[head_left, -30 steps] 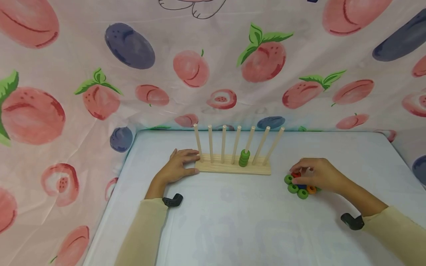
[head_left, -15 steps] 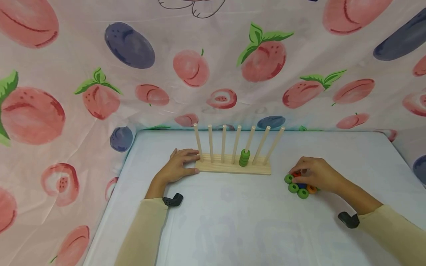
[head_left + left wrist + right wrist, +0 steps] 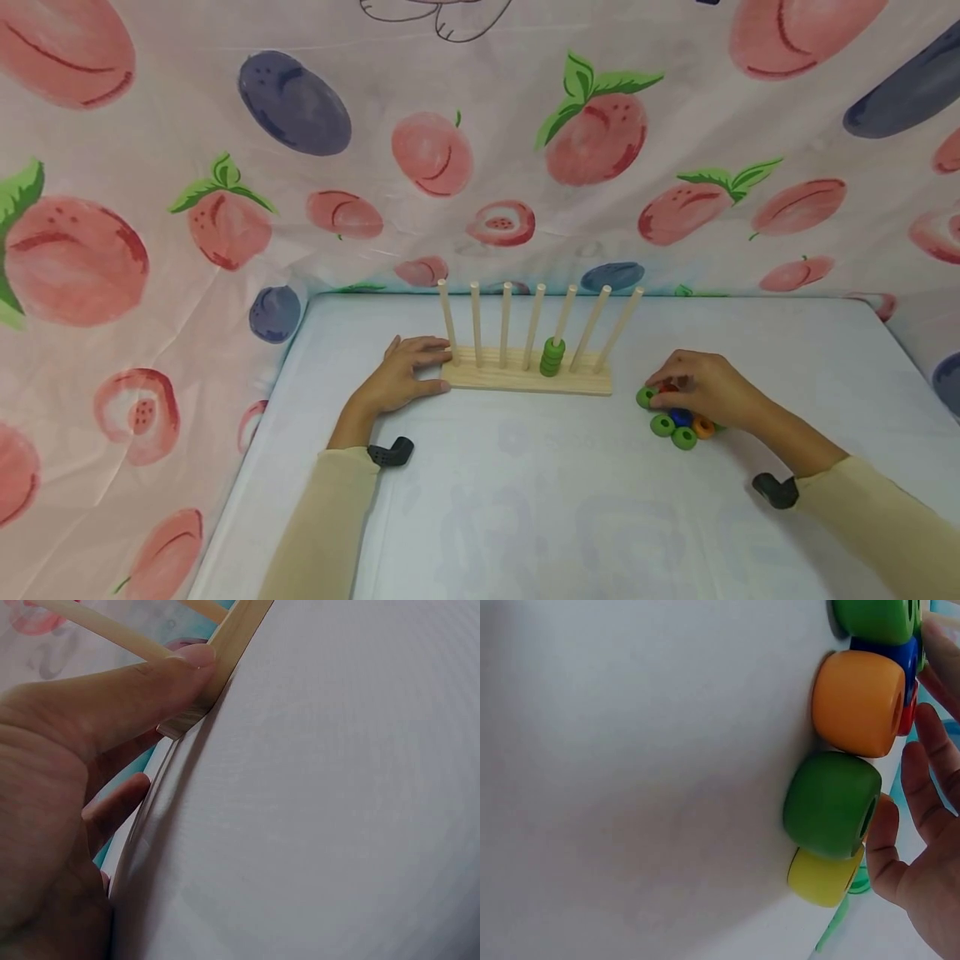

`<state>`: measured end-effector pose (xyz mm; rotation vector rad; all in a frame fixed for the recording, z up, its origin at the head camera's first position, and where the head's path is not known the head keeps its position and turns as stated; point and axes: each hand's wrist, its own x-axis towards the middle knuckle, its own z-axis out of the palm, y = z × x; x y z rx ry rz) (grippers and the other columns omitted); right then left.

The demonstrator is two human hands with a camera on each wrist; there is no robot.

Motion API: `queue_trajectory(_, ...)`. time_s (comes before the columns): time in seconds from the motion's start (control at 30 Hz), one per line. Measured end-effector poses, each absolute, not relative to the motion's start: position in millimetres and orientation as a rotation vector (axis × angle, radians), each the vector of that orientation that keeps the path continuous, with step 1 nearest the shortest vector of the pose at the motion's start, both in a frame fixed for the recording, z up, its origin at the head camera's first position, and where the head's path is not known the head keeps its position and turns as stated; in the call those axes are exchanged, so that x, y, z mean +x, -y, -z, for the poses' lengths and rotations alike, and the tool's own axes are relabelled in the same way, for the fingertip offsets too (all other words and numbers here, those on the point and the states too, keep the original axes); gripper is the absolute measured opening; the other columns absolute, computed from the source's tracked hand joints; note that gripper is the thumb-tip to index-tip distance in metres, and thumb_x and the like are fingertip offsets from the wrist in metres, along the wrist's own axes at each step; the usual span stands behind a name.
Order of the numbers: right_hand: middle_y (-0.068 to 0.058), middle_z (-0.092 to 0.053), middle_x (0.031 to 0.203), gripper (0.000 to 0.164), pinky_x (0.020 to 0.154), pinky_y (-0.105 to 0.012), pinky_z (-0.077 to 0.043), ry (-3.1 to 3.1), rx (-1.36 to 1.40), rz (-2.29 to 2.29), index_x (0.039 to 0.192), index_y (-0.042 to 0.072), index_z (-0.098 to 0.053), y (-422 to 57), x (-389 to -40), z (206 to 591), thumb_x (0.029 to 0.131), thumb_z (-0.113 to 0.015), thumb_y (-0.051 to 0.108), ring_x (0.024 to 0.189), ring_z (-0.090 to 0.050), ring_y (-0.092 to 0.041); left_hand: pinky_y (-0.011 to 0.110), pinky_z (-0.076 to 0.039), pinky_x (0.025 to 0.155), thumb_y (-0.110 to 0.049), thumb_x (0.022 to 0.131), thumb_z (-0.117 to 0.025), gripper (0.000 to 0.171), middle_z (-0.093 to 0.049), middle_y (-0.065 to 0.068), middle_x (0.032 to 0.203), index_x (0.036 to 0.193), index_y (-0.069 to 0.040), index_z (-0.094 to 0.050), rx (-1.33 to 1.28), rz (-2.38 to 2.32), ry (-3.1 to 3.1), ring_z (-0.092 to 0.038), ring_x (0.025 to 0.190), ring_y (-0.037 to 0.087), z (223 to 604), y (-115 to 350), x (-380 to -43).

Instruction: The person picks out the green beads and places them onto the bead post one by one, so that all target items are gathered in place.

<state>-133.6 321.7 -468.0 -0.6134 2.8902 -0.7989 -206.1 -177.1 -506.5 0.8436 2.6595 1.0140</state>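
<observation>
A pale wooden peg stand (image 3: 517,381) with several upright rods stands on the white table. Green beads (image 3: 552,357) are stacked low on one rod, right of its middle. My left hand (image 3: 401,375) grips the stand's left end, its thumb (image 3: 184,667) along the front edge and its other fingers behind. Over on the right, my right hand (image 3: 708,387) pinches a green bead (image 3: 643,397) by thumb and fingertips at the left of a loose bead group. Beside it lie a blue bead (image 3: 680,417), an orange bead (image 3: 703,427) and a red bead, partly covered by the fingers.
More green beads (image 3: 683,438) lie at the near side of the group. A yellow bead (image 3: 825,877) shows in the right wrist view, behind a green one. A fruit-print cloth (image 3: 502,150) hangs behind the table (image 3: 510,500).
My right hand has shifted a little left and away from me, and the pinched green bead has come slightly apart from the group. The left hand and the stand stay put.
</observation>
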Motion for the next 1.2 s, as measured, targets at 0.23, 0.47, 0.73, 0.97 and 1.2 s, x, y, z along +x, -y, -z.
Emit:
queue_trajectory(0.23,0.011,-0.067,0.091,0.026,0.067,-0.02,-0.052,-2.864,-0.578,0.806,0.1,0.024,-0.082,-323,-136,471,0.078,-0.089,0.037,0.081,-0.057,-0.006,0.063,0.003,0.125,-0.035,0.086,-0.082,0.06,-0.055,0.003,0.151,0.138,-0.01,-0.065,0.845,-1.025,-2.656,-0.039,0.149,0.029,506,177,-206)
queue_trajectory(0.47,0.011,-0.067,0.092,0.024,0.067,-0.02,-0.051,-2.859,-0.592,0.825,0.099,0.024,-0.082,-320,-136,469,0.079,-0.088,0.037,0.08,-0.057,-0.008,0.063,0.003,0.125,-0.035,0.086,-0.082,0.06,-0.056,0.003,0.15,0.138,-0.01,-0.066,0.848,-1.032,-2.653,-0.039,0.149,0.028,507,177,-206)
queue_trajectory(0.73,0.012,-0.069,0.096,0.024,0.069,-0.02,-0.053,-2.873,-0.64,0.848,0.101,0.023,-0.079,-317,-136,460,0.081,-0.087,0.033,0.081,-0.058,-0.005,0.062,0.003,0.125,-0.035,0.086,-0.082,0.059,-0.056,0.003,0.15,0.138,-0.009,-0.065,0.841,-1.025,-2.655,-0.039,0.149,0.028,507,178,-206)
queue_trajectory(0.97,0.006,-0.073,0.098,0.029,0.071,-0.021,-0.053,-2.838,-0.479,0.783,0.11,0.022,-0.076,-316,-135,441,0.086,-0.084,0.034,0.086,-0.059,-0.014,0.063,0.003,0.125,-0.036,0.086,-0.082,0.059,-0.056,0.003,0.15,0.137,-0.01,-0.066,0.856,-1.02,-2.662,-0.039,0.148,0.029,507,177,-206)
queue_trajectory(1.2,0.004,-0.075,0.103,0.027,0.081,-0.029,-0.06,-2.823,-0.42,0.832,0.113,0.02,-0.074,-317,-137,434,0.091,-0.079,0.034,0.094,-0.068,-0.018,0.064,0.003,0.125,-0.035,0.086,-0.082,0.059,-0.056,0.004,0.15,0.137,-0.009,-0.066,0.857,-1.042,-2.658,-0.04,0.148,0.03,507,177,-205)
